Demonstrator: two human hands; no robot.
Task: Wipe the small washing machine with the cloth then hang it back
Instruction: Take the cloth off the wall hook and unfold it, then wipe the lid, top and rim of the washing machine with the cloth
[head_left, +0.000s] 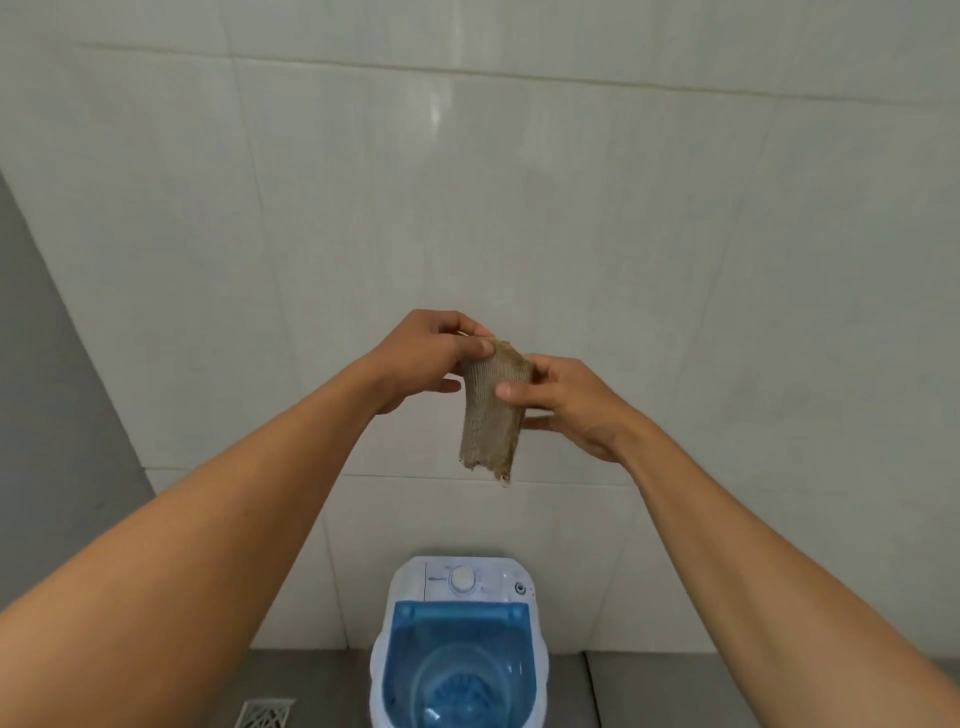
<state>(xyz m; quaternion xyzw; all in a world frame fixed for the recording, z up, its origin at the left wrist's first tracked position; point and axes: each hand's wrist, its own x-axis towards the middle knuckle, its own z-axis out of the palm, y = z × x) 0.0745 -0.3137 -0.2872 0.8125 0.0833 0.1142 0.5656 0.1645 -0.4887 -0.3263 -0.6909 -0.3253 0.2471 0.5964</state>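
Note:
A small beige knitted cloth (491, 415) hangs in the air in front of the tiled wall, its frayed lower edge loose. My left hand (426, 358) pinches its upper left corner with thumb and fingers. My right hand (563, 402) grips its right side, thumb on the front. Far below, at the bottom centre, stands the small washing machine (460, 644), white with a see-through blue lid and a round white dial on its back panel. Both hands are well above the machine.
White wall tiles (519, 208) fill most of the view. A grey wall (47, 364) runs along the left. The grey floor (649, 691) lies at the bottom, with a metal drain grate (262, 713) left of the machine.

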